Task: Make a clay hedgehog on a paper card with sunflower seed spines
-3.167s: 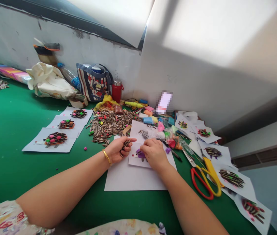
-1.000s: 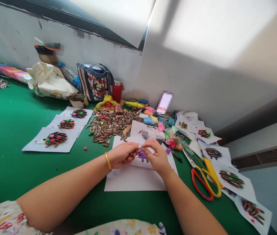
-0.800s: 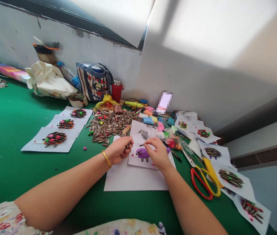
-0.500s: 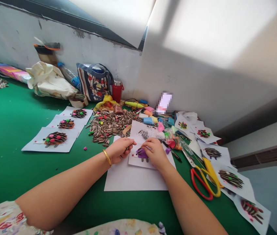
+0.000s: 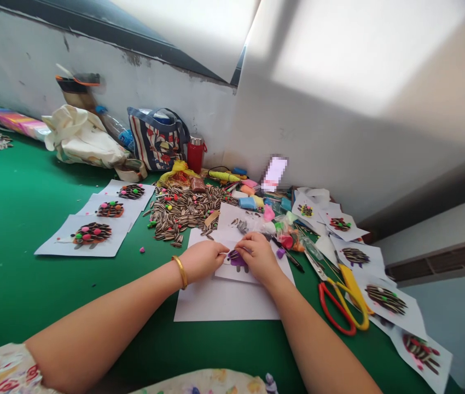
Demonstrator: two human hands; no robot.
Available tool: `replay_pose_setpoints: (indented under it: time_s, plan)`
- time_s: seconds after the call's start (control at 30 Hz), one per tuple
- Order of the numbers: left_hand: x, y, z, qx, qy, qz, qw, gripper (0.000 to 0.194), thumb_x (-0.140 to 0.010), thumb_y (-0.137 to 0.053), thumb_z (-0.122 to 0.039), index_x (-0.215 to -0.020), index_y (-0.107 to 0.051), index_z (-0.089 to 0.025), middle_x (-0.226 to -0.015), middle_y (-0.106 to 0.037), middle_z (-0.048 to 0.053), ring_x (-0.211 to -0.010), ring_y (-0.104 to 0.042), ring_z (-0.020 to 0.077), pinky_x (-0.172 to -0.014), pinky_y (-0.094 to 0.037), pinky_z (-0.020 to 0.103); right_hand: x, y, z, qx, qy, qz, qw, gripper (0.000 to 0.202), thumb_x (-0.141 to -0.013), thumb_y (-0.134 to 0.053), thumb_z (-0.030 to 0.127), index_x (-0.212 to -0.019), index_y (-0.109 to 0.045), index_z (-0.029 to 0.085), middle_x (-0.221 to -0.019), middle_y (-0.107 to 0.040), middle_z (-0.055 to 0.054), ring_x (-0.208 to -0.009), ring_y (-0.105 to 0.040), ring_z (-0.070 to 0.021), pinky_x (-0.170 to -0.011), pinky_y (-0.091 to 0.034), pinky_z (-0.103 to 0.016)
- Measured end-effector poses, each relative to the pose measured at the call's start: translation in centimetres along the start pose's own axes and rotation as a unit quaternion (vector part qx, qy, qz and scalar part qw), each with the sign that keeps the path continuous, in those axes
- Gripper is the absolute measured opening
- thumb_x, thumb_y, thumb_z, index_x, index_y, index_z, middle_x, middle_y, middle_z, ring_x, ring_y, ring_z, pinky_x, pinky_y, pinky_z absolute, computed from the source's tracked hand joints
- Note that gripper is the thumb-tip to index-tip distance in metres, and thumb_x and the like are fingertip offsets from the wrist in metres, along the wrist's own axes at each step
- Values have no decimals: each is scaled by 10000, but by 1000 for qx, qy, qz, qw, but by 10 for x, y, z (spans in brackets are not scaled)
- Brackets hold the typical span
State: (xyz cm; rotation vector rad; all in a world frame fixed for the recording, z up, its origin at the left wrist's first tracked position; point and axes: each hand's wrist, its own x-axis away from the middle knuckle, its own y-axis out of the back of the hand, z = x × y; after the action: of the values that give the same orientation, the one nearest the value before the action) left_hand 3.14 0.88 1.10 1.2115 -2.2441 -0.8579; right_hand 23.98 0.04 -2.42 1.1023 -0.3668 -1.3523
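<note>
A purple clay hedgehog shape [image 5: 238, 263] with striped sunflower seeds on its back lies on a white paper sheet [image 5: 238, 280], partly covered by my fingers. My left hand [image 5: 203, 259], with a gold bangle at the wrist, is closed, its thumb and forefinger at the shape's left edge. Sunflower seeds showed in it a moment ago; the curled fingers hide them now. From the right, my right hand [image 5: 259, 259] pinches down at the top of the purple clay. Whatever is between those fingertips is too small to make out.
Beyond my hands spreads a heap of sunflower seeds [image 5: 185, 210]. Scissors [image 5: 341, 298] with red and yellow handles lie right, beside a row of hedgehog pictures [image 5: 386, 300]. More finished pictures [image 5: 92, 234] lie left. Bags [image 5: 158, 139], a red flask [image 5: 195, 155] and a phone [image 5: 274, 174] line the wall.
My left hand has turned over and moved slightly right and down, closer to the purple shape, so the seeds in it no longer show. My right hand stays almost where it was.
</note>
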Motion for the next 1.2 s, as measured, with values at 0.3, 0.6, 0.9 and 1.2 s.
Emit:
replay_pose_setpoints:
  time_s: [0.3, 0.6, 0.9, 1.2]
  plan:
    - [3, -6, -1, -71, -45, 7, 996, 313, -837, -515, -227, -1026, -763, -253, -896, -754, 111, -808, -673, 284, -719, -456, 320, 0, 3, 2, 2, -2, 15, 1000, 112, -856, -662, 214, -845, -764, 259, -921, -645, -35, -924, -552, -203, -841, -418, -353]
    - [4, -10, -3, -166, -51, 31, 984, 342, -865, -457, -221, -1072, -729, -228, -907, -747, 122, -808, -684, 281, -701, -475, 333, 0, 2, 1, 14, 9, 22, 1000, 119, -868, -661, 228, -844, -771, 266, -925, -657, -35, -934, -557, -204, -837, -399, -347]
    - [5, -13, -3, -207, -51, 38, 976, 343, -885, -437, -240, -1079, -718, -202, -900, -741, 140, -801, -694, 298, -683, -488, 356, -1, 1, 2, 22, 15, 25, 999, 125, -852, -681, 186, -840, -772, 271, -923, -678, -26, -940, -566, -211, -854, -393, -359]
    - [3, -5, -4, -174, -24, 26, 984, 388, -892, -445, -264, -1184, -693, -200, -1064, -738, 139, -969, -684, 301, -797, -491, 364, 3, 4, -9, 6, 9, 13, 1000, 161, -864, -656, 187, -911, -778, 280, -944, -688, -38, -956, -577, -217, -861, -433, -362]
